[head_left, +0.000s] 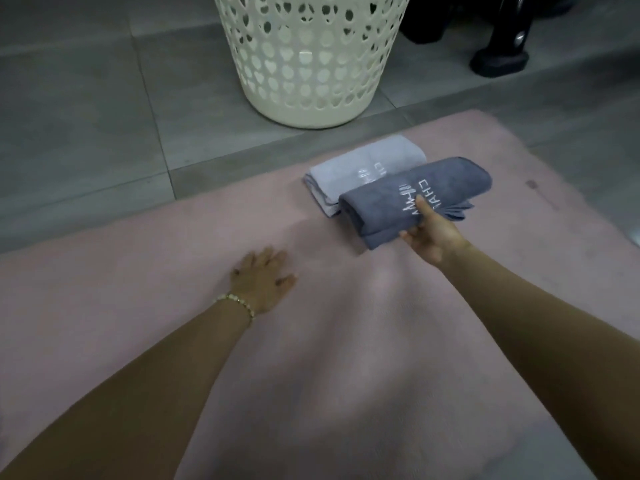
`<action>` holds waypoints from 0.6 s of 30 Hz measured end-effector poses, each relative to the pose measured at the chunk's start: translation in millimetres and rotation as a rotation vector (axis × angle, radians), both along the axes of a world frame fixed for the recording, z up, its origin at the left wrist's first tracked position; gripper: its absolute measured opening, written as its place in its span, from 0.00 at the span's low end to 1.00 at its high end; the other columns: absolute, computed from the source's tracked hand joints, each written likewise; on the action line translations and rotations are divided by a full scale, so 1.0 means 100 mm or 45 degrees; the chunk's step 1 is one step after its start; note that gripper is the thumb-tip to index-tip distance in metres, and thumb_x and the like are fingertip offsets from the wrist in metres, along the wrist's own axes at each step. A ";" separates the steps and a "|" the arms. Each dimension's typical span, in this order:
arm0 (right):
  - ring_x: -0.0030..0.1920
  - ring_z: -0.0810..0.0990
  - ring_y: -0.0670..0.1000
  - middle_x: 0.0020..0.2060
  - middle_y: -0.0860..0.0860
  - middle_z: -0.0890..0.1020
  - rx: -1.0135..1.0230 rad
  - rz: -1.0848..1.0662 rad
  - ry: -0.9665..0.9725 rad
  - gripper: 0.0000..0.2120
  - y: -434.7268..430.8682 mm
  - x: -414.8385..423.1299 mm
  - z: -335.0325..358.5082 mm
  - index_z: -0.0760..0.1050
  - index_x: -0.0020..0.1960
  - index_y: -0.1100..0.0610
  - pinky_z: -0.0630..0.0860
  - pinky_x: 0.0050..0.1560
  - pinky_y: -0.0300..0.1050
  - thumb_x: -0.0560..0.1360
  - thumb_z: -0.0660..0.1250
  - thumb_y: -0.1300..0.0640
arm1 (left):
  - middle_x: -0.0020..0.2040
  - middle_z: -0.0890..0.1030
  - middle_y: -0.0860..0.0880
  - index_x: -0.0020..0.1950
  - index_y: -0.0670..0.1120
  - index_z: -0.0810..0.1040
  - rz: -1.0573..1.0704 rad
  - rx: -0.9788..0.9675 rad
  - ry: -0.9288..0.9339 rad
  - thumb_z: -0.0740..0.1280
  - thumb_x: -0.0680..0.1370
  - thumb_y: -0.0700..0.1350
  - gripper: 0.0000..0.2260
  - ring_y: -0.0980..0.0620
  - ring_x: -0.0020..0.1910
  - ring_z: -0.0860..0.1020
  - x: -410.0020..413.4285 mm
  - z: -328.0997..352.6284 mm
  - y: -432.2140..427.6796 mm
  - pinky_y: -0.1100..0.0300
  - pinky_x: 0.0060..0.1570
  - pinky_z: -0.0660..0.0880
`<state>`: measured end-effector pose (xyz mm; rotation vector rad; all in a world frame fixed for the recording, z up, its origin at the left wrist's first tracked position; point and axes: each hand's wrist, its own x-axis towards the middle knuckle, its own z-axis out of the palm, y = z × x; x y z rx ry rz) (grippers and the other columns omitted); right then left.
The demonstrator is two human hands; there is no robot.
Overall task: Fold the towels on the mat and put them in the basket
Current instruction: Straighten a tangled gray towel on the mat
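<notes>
A folded dark grey towel with white lettering is held by my right hand, thumb on top and fingers underneath its near edge. It overlaps a folded pale lilac towel lying on the pink mat. My left hand, with a bead bracelet at the wrist, rests flat on the mat with fingers spread, holding nothing. The cream perforated basket stands on the grey tiled floor just beyond the mat's far edge; its inside is not visible.
Black objects stand on the floor at the back right, beside the basket. Grey floor tiles surround the mat on the left and far side. A small dark spot marks the mat at right.
</notes>
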<state>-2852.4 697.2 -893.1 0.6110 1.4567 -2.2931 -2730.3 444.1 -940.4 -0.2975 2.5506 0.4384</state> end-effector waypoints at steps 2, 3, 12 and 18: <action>0.45 0.80 0.50 0.48 0.51 0.81 0.020 0.003 -0.010 0.16 -0.04 -0.08 -0.05 0.71 0.65 0.59 0.81 0.36 0.39 0.79 0.62 0.54 | 0.78 0.41 0.53 0.77 0.57 0.42 -0.044 -0.069 -0.012 0.51 0.77 0.66 0.33 0.45 0.77 0.42 0.05 -0.09 0.02 0.45 0.74 0.49; 0.45 0.80 0.51 0.49 0.52 0.81 0.034 0.013 -0.032 0.17 -0.06 -0.07 -0.11 0.70 0.66 0.59 0.80 0.34 0.39 0.79 0.62 0.55 | 0.78 0.40 0.53 0.77 0.57 0.41 -0.063 -0.100 -0.004 0.52 0.77 0.67 0.34 0.45 0.77 0.42 0.06 -0.10 0.03 0.45 0.74 0.50; 0.47 0.80 0.52 0.64 0.55 0.76 0.048 -0.122 -0.117 0.24 -0.09 -0.07 -0.50 0.62 0.71 0.55 0.81 0.32 0.44 0.78 0.64 0.60 | 0.78 0.41 0.53 0.77 0.57 0.39 -0.145 -0.204 0.037 0.51 0.74 0.70 0.38 0.44 0.77 0.43 0.02 -0.20 -0.02 0.46 0.74 0.53; 0.47 0.79 0.51 0.64 0.54 0.76 0.063 -0.119 -0.131 0.24 -0.16 -0.13 -0.53 0.63 0.70 0.54 0.81 0.31 0.43 0.77 0.66 0.59 | 0.78 0.40 0.54 0.76 0.57 0.38 -0.136 -0.149 0.022 0.52 0.73 0.71 0.39 0.44 0.76 0.42 -0.01 -0.20 -0.04 0.45 0.74 0.52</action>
